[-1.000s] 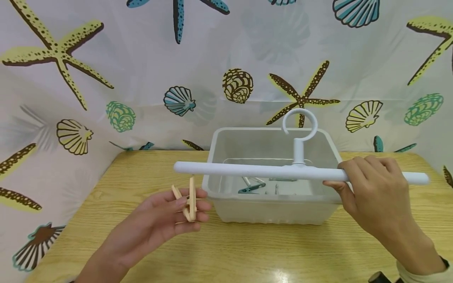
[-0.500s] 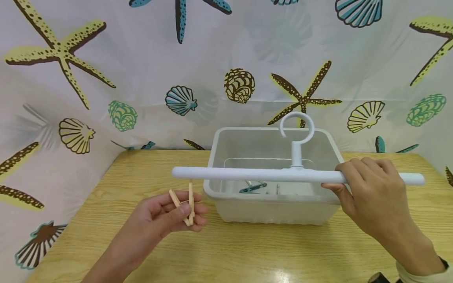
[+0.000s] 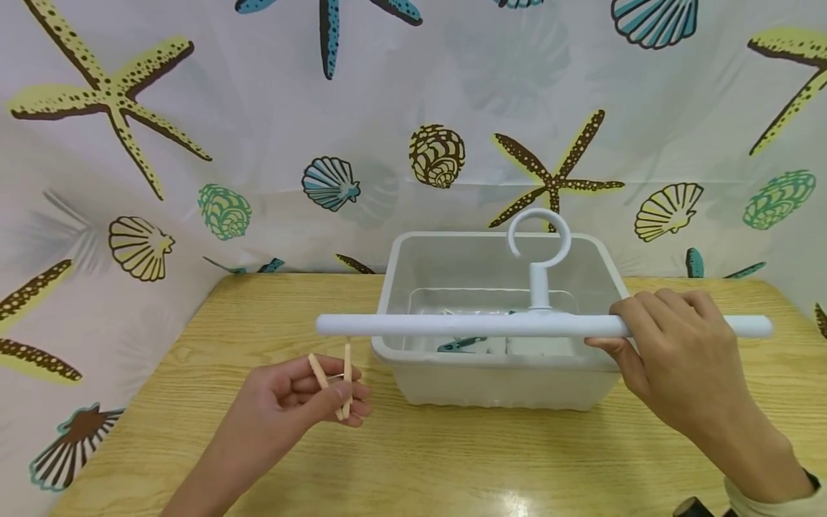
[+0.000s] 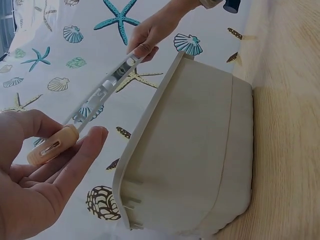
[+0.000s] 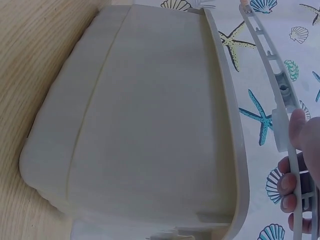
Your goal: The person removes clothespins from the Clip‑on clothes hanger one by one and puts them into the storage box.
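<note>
A pale wooden clothespin (image 3: pixel 347 384) is pinched between the thumb and fingers of my left hand (image 3: pixel 291 395). Its two legs spread at the top and meet near the bottom, with one tip just below the left end of a white hanger (image 3: pixel 452 325). My right hand (image 3: pixel 685 359) grips the hanger's bar toward its right end, with the hook standing up. Seen from the right wrist, the bar's hollow, ribbed underside (image 5: pixel 270 55) faces the camera. In the left wrist view the clothespin (image 4: pixel 52 145) overlaps the near end of the bar.
Behind the hanger stands a translucent white plastic bin (image 3: pixel 491 384) on a wooden table (image 3: pixel 413 459). A dark green clip (image 3: pixel 460 345) and other small items lie inside it. A cloth (image 3: pixel 388 86) printed with starfish and shells hangs at the back.
My left hand has moved slightly down and left with the clothespin, its fingers more curled now. The hanger has come down a little in my right hand, and its hook has shifted slightly left.
</note>
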`<action>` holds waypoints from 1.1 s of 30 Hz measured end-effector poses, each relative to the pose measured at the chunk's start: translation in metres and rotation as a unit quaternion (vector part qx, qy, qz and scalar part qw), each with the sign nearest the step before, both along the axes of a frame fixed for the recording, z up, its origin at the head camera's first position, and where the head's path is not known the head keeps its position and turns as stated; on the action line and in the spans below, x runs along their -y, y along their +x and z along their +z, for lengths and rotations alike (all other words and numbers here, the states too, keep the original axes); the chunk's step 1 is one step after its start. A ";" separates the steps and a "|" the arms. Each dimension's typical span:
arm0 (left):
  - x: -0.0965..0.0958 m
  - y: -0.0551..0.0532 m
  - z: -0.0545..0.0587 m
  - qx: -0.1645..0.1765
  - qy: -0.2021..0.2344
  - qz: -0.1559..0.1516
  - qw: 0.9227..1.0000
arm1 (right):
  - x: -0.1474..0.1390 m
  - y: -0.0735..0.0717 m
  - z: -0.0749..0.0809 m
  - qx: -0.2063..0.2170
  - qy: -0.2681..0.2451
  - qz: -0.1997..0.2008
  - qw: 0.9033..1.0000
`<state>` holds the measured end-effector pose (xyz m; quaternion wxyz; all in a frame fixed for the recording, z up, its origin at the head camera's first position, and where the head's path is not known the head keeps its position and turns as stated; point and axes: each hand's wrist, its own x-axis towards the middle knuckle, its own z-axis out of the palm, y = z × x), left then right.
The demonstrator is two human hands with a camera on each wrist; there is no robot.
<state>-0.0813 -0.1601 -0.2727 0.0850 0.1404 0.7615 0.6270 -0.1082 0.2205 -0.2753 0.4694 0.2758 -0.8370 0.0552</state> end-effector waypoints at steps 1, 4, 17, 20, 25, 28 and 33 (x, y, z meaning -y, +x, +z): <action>0.000 0.000 0.000 0.000 -0.006 0.003 1.000 | 0.000 0.000 0.000 -0.004 -0.002 0.002 1.000; 0.000 0.001 0.000 -0.005 -0.030 0.015 0.999 | 0.001 -0.001 -0.001 -0.014 -0.006 0.005 1.000; 0.002 0.001 -0.006 -0.153 -0.146 0.059 0.976 | -0.003 0.000 -0.003 -0.001 0.009 -0.003 1.000; 0.003 0.002 -0.007 -0.191 -0.180 0.074 0.962 | -0.004 0.000 -0.003 -0.003 0.013 -0.005 1.000; 0.004 0.002 -0.007 -0.212 -0.200 0.075 0.954 | -0.003 -0.001 -0.004 -0.008 0.015 0.001 1.000; 0.004 0.002 -0.008 -0.233 -0.213 0.078 0.946 | -0.002 -0.002 -0.005 -0.004 0.020 0.002 1.000; 0.002 0.003 -0.010 -0.304 -0.253 0.100 0.913 | 0.000 -0.002 -0.006 0.004 0.028 0.003 1.000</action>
